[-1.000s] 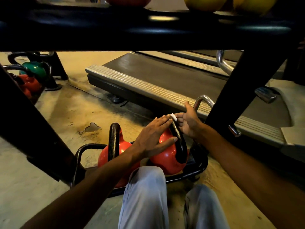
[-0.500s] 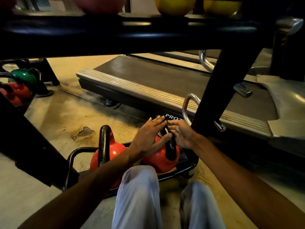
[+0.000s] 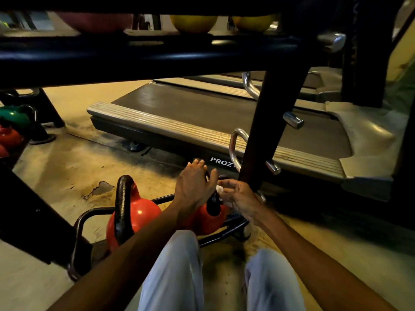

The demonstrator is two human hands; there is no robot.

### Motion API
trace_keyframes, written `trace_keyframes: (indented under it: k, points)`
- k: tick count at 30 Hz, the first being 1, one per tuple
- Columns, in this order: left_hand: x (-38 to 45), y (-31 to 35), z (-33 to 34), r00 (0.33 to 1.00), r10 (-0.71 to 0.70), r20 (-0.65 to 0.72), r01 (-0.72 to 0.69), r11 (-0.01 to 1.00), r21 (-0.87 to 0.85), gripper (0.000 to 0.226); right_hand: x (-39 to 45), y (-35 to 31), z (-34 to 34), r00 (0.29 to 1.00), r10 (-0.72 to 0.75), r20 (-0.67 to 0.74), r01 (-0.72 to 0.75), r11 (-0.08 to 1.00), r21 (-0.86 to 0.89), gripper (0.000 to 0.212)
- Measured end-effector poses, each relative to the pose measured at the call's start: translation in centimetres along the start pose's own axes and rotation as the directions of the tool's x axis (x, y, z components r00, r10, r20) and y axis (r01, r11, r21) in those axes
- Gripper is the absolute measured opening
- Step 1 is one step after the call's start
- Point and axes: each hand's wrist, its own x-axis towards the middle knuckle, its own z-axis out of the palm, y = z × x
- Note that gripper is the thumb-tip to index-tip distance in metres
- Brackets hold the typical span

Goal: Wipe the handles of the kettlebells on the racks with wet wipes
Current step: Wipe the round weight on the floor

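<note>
- Head view, looking down past my knees (image 3: 177,265) at the bottom rack (image 3: 80,223), which sits low on the floor (image 3: 74,171).
- Two red kettlebells are on it. The right kettlebell (image 3: 208,217) is at the rack's right end, just in front of my knees, and the left kettlebell (image 3: 137,215) stands beside it, nearer the left end, untouched.
- My left hand (image 3: 194,187) lies over the top of the right kettlebell's black handle (image 3: 213,204). Fingers are loosely together and draped forward, more resting on it than clamped around it.
- My right hand (image 3: 239,195) is on the other side of that same handle, fingers curled, grip pinching a white wet wipe (image 3: 219,189) that's pressed up against the handle.
- Only a small bit of the wipe shows between my two hands; the rest is hidden.
- Rack's dark upright (image 3: 269,122) rises right behind my right hand, and the upper shelf (image 3: 157,55) crosses the top with yellow balls (image 3: 193,23) on it.
- Treadmill (image 3: 202,117) sits on the floor just past the rack.
- More kettlebells, green (image 3: 13,116) and red, far left.
</note>
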Motion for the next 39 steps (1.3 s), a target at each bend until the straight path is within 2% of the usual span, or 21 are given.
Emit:
trace_keyframes:
  k: [3, 6, 8, 12, 15, 17, 22, 26, 30, 34, 37, 39]
  points:
    - [0.1, 1.6, 0.4, 0.995, -0.098, -0.006, 0.098, 0.995, 0.028, 0.048, -0.3, 0.3, -0.3, 0.991, -0.124, -0.041, 0.114, 0.974, -0.194, 0.027]
    - [-0.2, 3.3, 0.9, 0.991, -0.129, 0.044, 0.124, 0.986, 0.111, 0.053, -0.5, 0.5, -0.9, 0.97, -0.24, -0.034, 0.222, 0.934, -0.28, 0.03]
    - [-0.5, 4.5, 1.1, 0.994, -0.103, 0.028, 0.099, 0.988, 0.121, 0.049, -1.0, 0.5, -1.6, 0.967, -0.247, -0.057, 0.223, 0.936, -0.273, 0.033]
    - [-1.1, 6.7, 1.6, 0.998, -0.055, -0.026, 0.055, 0.998, 0.024, 0.038, -2.7, 0.5, -3.9, 0.969, -0.211, -0.128, 0.172, 0.949, -0.264, 0.032]
    - [-1.6, 8.7, 3.5, 1.0, -0.012, 0.011, 0.011, 0.999, 0.033, 0.041, -4.3, 1.1, -6.4, 0.958, -0.222, -0.183, 0.165, 0.946, -0.279, 0.029]
    - [-2.3, 10.2, 5.3, 0.999, 0.013, 0.038, -0.012, 1.0, -0.02, 0.04, -5.7, 2.0, -8.5, 0.943, -0.211, -0.256, 0.128, 0.944, -0.304, 0.027]
    - [-4.2, 13.9, 10.0, 0.986, 0.15, 0.077, -0.126, 0.959, -0.254, 0.04, -10.3, 4.0, -14.2, 0.856, -0.222, -0.468, 0.045, 0.932, -0.359, 0.017]
    - [-5.0, 18.2, 13.0, 0.944, 0.275, 0.185, -0.213, 0.931, -0.297, 0.04, -15.4, 5.3, -17.8, 0.714, -0.24, -0.658, -0.108, 0.891, -0.441, 0.015]
    - [-7.5, 23.4, 14.0, 0.837, 0.386, 0.386, -0.262, 0.905, -0.336, 0.052, -22.3, 6.1, -18.7, 0.615, -0.251, -0.747, -0.222, 0.854, -0.47, 0.009]
    - [-11.0, 28.1, 13.5, 0.664, 0.548, 0.508, -0.41, 0.836, -0.365, 0.062, -29.6, 5.3, -18.9, 0.52, -0.201, -0.83, -0.346, 0.839, -0.42, 0.014]
    - [-12.7, 30.8, 12.9, 0.47, 0.664, 0.582, -0.545, 0.736, -0.4, 0.072, -34.1, 4.9, -19.1, 0.467, -0.14, -0.873, -0.457, 0.807, -0.373, 0.015]
    - [-13.7, 32.2, 12.1, 0.322, 0.681, 0.658, -0.601, 0.684, -0.413, 0.078, -36.7, 5.1, -18.6, 0.424, -0.092, -0.901, -0.514, 0.794, -0.323, 0.019]
